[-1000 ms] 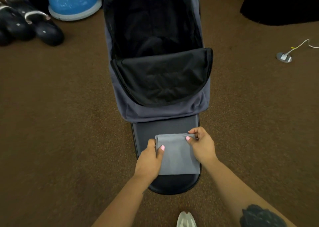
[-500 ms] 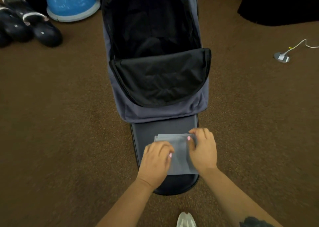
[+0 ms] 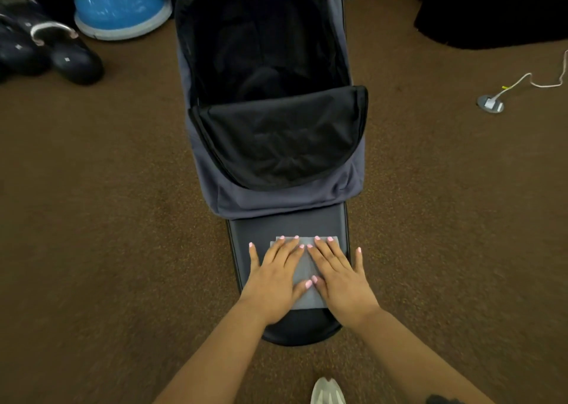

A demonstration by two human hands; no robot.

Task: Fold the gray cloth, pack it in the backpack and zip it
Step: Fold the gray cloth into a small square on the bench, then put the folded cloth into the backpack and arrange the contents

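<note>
Both your left hand [image 3: 275, 276] and right hand [image 3: 339, 276] lie flat, fingers straight, gripping nothing, pressing the folded gray fabric cloth [image 3: 305, 268] onto the open gray-and-black backpack [image 3: 276, 197] flap at 6 o'clock. Smooth creases outward, then lift toward 12 o'clock.

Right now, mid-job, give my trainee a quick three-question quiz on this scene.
1. True or false: the gray cloth is already inside the backpack.
2. What is the left hand doing? A) gripping a zipper B) pressing flat on the cloth C) hanging idle
3. Fill in: the cloth lies on the backpack's open ____.

Key
1. False: it lies folded on the opened flap, outside the main compartment.
2. B: the right hand presses flat beside it.
3. flap
</note>
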